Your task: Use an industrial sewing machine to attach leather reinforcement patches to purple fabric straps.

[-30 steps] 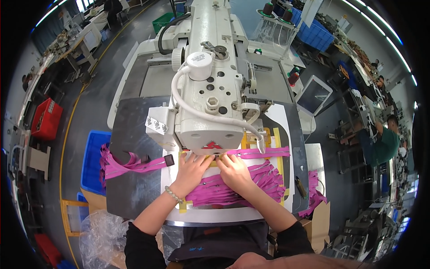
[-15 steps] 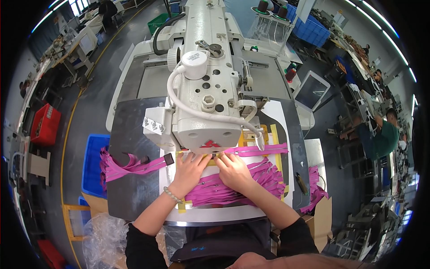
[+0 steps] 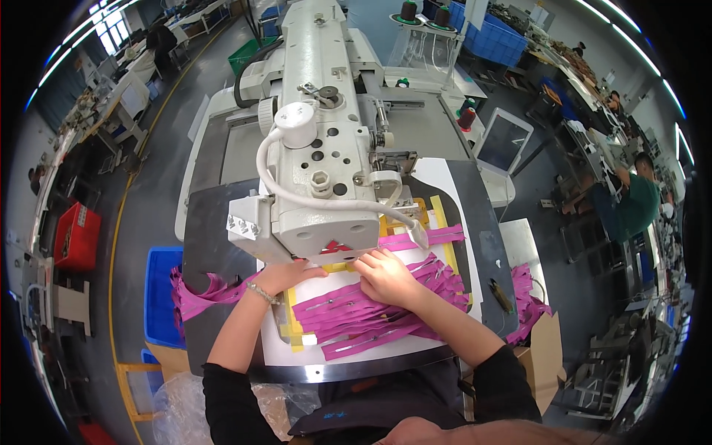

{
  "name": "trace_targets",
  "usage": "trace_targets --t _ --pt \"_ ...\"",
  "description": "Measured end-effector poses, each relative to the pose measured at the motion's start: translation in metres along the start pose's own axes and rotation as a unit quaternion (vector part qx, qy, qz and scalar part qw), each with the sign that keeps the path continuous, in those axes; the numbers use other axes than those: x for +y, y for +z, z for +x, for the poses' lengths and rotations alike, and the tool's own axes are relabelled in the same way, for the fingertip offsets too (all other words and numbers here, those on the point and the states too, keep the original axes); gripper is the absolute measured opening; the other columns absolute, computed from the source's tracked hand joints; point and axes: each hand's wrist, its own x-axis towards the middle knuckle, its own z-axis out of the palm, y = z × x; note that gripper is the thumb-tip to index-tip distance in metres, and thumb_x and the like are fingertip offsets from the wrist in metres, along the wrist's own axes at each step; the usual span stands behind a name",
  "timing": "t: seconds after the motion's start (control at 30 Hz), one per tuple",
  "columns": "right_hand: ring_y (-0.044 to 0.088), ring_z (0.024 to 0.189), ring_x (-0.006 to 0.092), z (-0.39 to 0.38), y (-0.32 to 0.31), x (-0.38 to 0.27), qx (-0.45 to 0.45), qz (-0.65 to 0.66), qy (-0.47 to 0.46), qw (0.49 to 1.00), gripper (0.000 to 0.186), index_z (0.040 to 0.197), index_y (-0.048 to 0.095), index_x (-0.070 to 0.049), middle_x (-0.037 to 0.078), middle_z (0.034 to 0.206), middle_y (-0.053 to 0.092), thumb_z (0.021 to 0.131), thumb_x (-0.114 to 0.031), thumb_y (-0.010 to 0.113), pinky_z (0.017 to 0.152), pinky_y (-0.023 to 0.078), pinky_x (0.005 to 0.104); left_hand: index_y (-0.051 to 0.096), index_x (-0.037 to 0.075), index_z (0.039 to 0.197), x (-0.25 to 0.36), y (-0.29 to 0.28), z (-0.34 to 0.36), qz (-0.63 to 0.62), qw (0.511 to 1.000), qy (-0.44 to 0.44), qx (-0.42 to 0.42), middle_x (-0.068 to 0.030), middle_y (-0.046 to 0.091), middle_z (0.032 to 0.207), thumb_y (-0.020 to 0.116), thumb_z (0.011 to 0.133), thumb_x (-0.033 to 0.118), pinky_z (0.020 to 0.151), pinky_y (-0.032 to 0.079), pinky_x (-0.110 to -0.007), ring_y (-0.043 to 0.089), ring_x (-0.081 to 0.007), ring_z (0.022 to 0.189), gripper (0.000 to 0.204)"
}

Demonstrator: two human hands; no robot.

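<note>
Both my hands work at the front of a white sewing machine's head (image 3: 326, 222). My left hand (image 3: 285, 276) lies at its lower left edge, thumb stretched to the right; the head hides its other fingers. Just right of it, my right hand (image 3: 387, 278) has bent fingers drawn together, tips at the head's lower edge; what they hold is hidden. One magenta zipper (image 3: 441, 235) runs out to the right from behind the head. A pile of magenta zippers (image 3: 348, 305) lies below my right hand, on a white sheet (image 3: 285, 348) with yellow tape.
More magenta zippers (image 3: 196, 297) hang over the left table edge by a blue bin (image 3: 165, 289). Small snips (image 3: 500, 297) lie on the right. Beyond them are another zipper bundle (image 3: 523, 297) and a cardboard box (image 3: 545, 356). A screen (image 3: 504, 144) stands at the back right.
My left hand has slid left and turned sideways, its fingers now behind the machine head. My right hand stays near the head's edge. The whole view has shifted slightly.
</note>
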Motion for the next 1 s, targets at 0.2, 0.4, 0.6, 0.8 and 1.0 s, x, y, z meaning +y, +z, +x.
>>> trace_targets --t 0.2,0.4,0.6,0.8,1.0 --pt "0.058 0.082 0.0279 0.001 -0.003 0.008 0.002 -0.008 -0.004 1.0 0.025 0.092 0.055 -0.004 0.009 0.085 0.058 0.068 -0.006 0.062 0.076 0.045 0.0385 0.062 0.013 0.116 -0.028 0.006 0.034 -0.187 0.97 0.139 0.074 -0.0043 0.063 0.109 0.08 0.064 0.055 0.089 0.048 -0.035 0.058 -0.0205 0.101 0.07" --pt "0.059 0.084 0.0266 -0.005 -0.002 0.014 0.027 -0.008 -0.009 1.0 0.025 0.092 0.055 -0.005 0.009 0.083 0.057 0.067 -0.007 0.062 0.077 0.045 0.0382 0.057 0.016 0.123 -0.033 0.02 0.045 -0.408 0.896 0.17 0.042 -0.0023 0.058 0.122 0.079 0.067 0.053 0.096 0.046 -0.034 0.054 -0.0198 0.109 0.071" --pt "0.061 0.085 0.0229 -0.005 -0.006 0.014 -0.001 -0.024 0.001 1.0 0.026 0.092 0.056 -0.006 0.011 0.106 0.063 0.067 -0.006 0.061 0.08 0.047 0.0354 0.063 0.011 0.116 -0.019 0.012 0.028 -0.151 0.976 0.13 0.094 -0.0053 0.065 0.108 0.079 0.07 0.044 0.087 0.048 -0.036 0.061 -0.0216 0.096 0.059" --pt "0.061 0.085 0.021 -0.006 -0.005 0.015 0.001 -0.05 -0.01 0.999 0.022 0.091 0.055 -0.007 0.009 0.105 0.063 0.071 -0.009 0.064 0.079 0.046 0.0346 0.064 0.003 0.108 0.009 0.021 -0.003 -0.218 0.965 -0.012 0.142 -0.011 0.065 0.108 0.075 0.074 0.044 0.092 0.042 -0.037 0.059 -0.025 0.104 0.055" --pt "0.061 0.086 0.0181 -0.007 -0.004 0.012 -0.004 -0.068 -0.011 0.998 0.021 0.09 0.055 -0.008 0.007 0.104 0.063 0.073 -0.014 0.066 0.076 0.045 0.0333 0.06 -0.002 0.107 0.017 0.043 -0.025 0.01 0.927 0.085 0.365 -0.0181 0.06 0.101 0.067 0.075 0.056 0.085 0.036 -0.045 0.055 -0.0347 0.095 0.066"
